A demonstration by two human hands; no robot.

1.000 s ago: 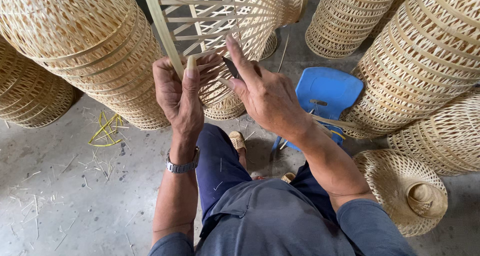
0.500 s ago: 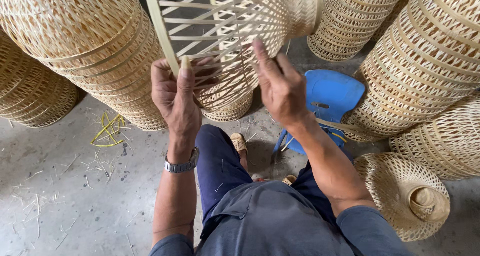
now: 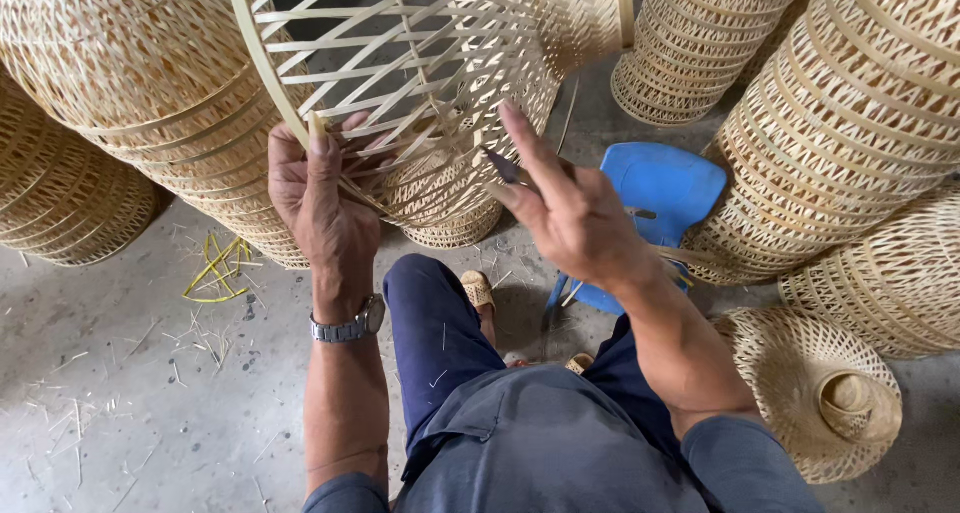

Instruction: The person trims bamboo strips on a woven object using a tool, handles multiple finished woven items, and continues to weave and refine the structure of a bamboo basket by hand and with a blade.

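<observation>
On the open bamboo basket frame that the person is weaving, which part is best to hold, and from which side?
Probably the thick rim hoop of the basket frame, from below, as the left hand does. The hoop looks solid; the thin crossed strips inside would likely bend. The right hand works the weave.

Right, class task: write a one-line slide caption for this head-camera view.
Left hand grips the rim of an open-weave bamboo basket while the right hand works its strips.
</observation>
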